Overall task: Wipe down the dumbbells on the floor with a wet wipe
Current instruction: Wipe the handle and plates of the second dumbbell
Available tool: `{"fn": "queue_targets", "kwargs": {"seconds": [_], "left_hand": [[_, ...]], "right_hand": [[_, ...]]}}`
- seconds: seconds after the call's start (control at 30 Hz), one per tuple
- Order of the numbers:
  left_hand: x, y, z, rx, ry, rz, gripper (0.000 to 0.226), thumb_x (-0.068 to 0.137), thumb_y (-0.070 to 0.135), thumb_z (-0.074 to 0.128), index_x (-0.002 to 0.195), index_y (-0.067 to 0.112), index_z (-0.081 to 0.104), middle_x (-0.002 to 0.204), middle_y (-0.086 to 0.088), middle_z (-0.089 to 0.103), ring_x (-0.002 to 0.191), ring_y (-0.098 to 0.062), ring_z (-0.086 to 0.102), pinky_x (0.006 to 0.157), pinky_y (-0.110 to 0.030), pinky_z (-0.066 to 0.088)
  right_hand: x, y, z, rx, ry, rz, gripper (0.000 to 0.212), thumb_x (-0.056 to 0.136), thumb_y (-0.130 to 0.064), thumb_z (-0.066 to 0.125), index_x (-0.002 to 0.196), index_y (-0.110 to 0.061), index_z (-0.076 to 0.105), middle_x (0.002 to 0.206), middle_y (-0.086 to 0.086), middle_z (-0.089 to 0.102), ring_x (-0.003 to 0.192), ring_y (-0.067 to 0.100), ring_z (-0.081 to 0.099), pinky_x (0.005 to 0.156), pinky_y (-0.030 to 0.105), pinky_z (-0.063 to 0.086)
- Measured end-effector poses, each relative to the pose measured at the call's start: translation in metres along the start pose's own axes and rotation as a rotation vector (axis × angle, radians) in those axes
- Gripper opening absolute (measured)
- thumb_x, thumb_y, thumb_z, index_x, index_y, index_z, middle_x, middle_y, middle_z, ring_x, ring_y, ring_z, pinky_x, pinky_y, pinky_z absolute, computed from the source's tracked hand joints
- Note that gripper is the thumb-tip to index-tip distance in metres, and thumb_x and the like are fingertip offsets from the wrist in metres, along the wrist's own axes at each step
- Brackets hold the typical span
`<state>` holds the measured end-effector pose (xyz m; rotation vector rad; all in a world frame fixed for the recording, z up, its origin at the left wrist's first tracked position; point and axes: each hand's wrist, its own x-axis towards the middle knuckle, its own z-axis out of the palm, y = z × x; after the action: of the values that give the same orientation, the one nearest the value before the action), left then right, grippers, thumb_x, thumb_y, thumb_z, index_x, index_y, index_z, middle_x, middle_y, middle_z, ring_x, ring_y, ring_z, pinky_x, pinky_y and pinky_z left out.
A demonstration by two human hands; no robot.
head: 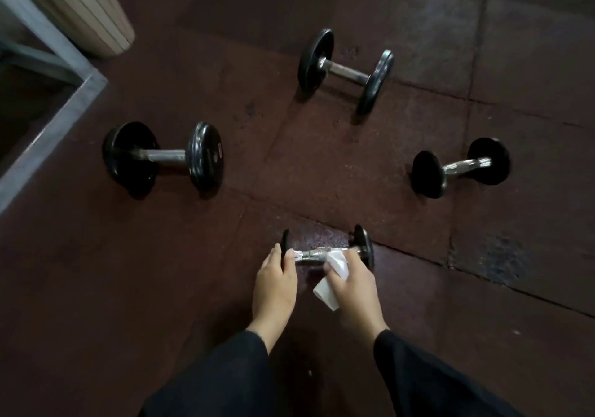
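Head view. 4 dumbbells lie on the dark rubber floor (pixel 225 255), well apart from one another. The nearest dumbbell (pixel 328 251) sits just ahead of the person, bar running left to right, both end plates on the floor.

Left hand (pixel 273 283): fingers curled round the left end plate, thumb laid toward the bar; it grips the plate to steady it. Right hand (pixel 352 283): grasps a white wet wipe (pixel 335 276) and presses it against the right half of the chrome bar, a loose tail of wipe hanging out toward the person. Both sleeves are dark.

Other 3: large dumbbell (pixel 162 157) at left near a grey metal frame (pixel 54 120); another large dumbbell (pixel 346 70) further ahead; a small dumbbell (pixel 460 167) at right. No hand touches these.

Handling, judged:
- Dumbbells: rigid steel and coated plates, heavy for their bulk, not fragile. Round plates will likely roll if pushed across the bar, hence the steadying hand on the plate.
- Best hold: the bar middle for lifting; a plate rim for bracing or turning in place.
- Chrome bar appears knurled in part; probably grips well dry, slicker once wet.
- Wipe: soft, light, limp; may snag or bunch on knurling, so wrapping it round the bar seems sensible.

Progress estimate: 1 dumbbell in hand, 3 apparently still to do.
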<state>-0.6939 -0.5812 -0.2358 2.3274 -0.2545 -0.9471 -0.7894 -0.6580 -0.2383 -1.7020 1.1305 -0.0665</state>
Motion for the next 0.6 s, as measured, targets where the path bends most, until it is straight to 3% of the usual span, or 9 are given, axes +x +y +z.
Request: {"fn": "queue_targets", "kwargs": {"seconds": [0.07,0.13,0.2,0.3,0.37,0.47,0.6], "left_hand": [[0.03,-0.017,0.017,-0.053,0.04,0.023,0.053,0.1,0.036,0.032,0.148,0.014,0.027,0.154,-0.004,0.029,0.142,-0.018,0.026,0.111,-0.025,0.022],[0.055,-0.036,0.034,-0.155,0.096,0.062,0.054,0.099,0.037,0.035,0.148,0.016,0.027,0.154,-0.002,0.028,0.142,-0.015,0.025,0.11,-0.022,0.02],[0.075,-0.051,0.047,-0.256,0.148,0.093,0.054,0.098,0.037,0.039,0.146,0.015,0.029,0.153,-0.001,0.03,0.142,-0.012,0.026,0.11,-0.019,0.02],[0.09,-0.071,0.063,-0.41,0.157,0.129,0.052,0.097,0.036,0.04,0.144,0.014,0.034,0.151,0.001,0.034,0.139,-0.009,0.03,0.104,-0.011,0.02],[0.091,-0.08,0.073,-0.496,0.126,0.126,0.05,0.098,0.036,0.035,0.143,0.014,0.039,0.148,0.001,0.04,0.137,-0.01,0.034,0.109,-0.013,0.021],[0.088,-0.085,0.084,-0.639,0.117,0.164,0.047,0.099,0.034,0.033,0.139,0.014,0.044,0.143,0.0,0.047,0.134,-0.01,0.041,0.115,-0.032,0.028],[0.092,-0.085,0.084,-0.685,0.106,0.241,0.046,0.099,0.032,0.035,0.141,0.016,0.041,0.145,0.004,0.043,0.134,-0.005,0.038,0.115,-0.026,0.026]], "right_hand": [[0.025,0.026,0.027,-0.139,-0.024,-0.141,0.016,0.095,-0.018,0.047,0.109,-0.02,0.055,0.095,-0.008,0.051,0.085,0.005,0.049,0.075,0.021,0.036],[0.048,0.048,0.052,-0.327,-0.022,-0.292,0.03,0.092,-0.006,0.045,0.12,-0.013,0.056,0.107,0.001,0.051,0.097,0.015,0.05,0.081,0.026,0.04],[0.066,0.064,0.072,-0.544,0.073,-0.441,0.036,0.079,0.004,0.048,0.11,-0.007,0.063,0.104,0.01,0.059,0.094,0.028,0.055,0.077,0.034,0.046],[0.082,0.079,0.094,-0.721,0.271,-0.56,0.03,0.063,-0.008,0.049,0.084,-0.012,0.07,0.084,0.005,0.067,0.075,0.026,0.061,0.061,0.03,0.05],[0.087,0.082,0.104,-0.772,0.304,-0.539,0.03,0.069,-0.017,0.042,0.08,-0.018,0.07,0.08,-0.001,0.066,0.074,0.022,0.061,0.061,0.03,0.049],[0.09,0.089,0.112,-0.76,0.34,-0.574,0.031,0.073,-0.022,0.039,0.08,-0.02,0.069,0.077,-0.004,0.064,0.074,0.021,0.058,0.068,0.031,0.041],[0.089,0.094,0.114,-0.673,0.379,-0.659,0.035,0.074,-0.021,0.043,0.093,-0.015,0.071,0.083,-0.003,0.065,0.082,0.018,0.048,0.071,0.028,0.029]]}}
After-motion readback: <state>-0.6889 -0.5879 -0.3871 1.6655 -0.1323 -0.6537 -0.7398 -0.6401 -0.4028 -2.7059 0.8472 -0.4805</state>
